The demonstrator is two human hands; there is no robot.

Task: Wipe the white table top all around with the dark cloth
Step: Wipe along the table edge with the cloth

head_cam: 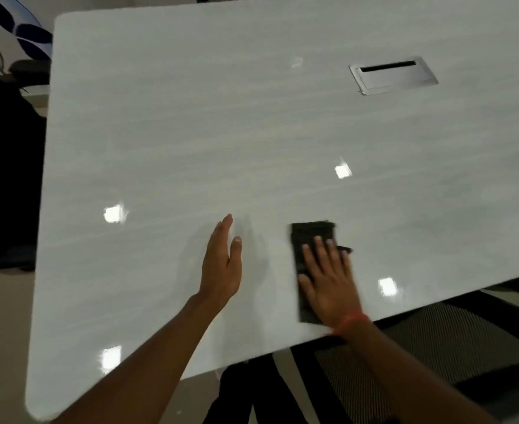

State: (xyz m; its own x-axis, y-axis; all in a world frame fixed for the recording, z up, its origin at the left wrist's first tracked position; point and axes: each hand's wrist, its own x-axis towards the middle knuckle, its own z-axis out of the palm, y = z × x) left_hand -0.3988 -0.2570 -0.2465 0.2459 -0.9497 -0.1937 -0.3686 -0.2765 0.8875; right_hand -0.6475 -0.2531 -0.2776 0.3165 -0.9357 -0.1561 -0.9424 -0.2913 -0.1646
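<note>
Head view looks down on a glossy white rectangular surface (191, 133) whose right end is cut off by the frame. The right hand (328, 283), blurred, presses flat with straight fingers on a folded dark cloth (308, 240) near the surface's near edge; the palm hides much of the cloth. The left hand (221, 264) is open just left of it, fingers straight; whether it touches the surface is unclear. A silver metal cable hatch (393, 75) sits far right.

The surface (252, 133) is showing glossy white with faint grey streaks; the cloth (308, 240) is showing black; beside it, a red-orange band (351, 320) is circling the wrist; the silver hatch (393, 75) is gleaming beyond.
</note>
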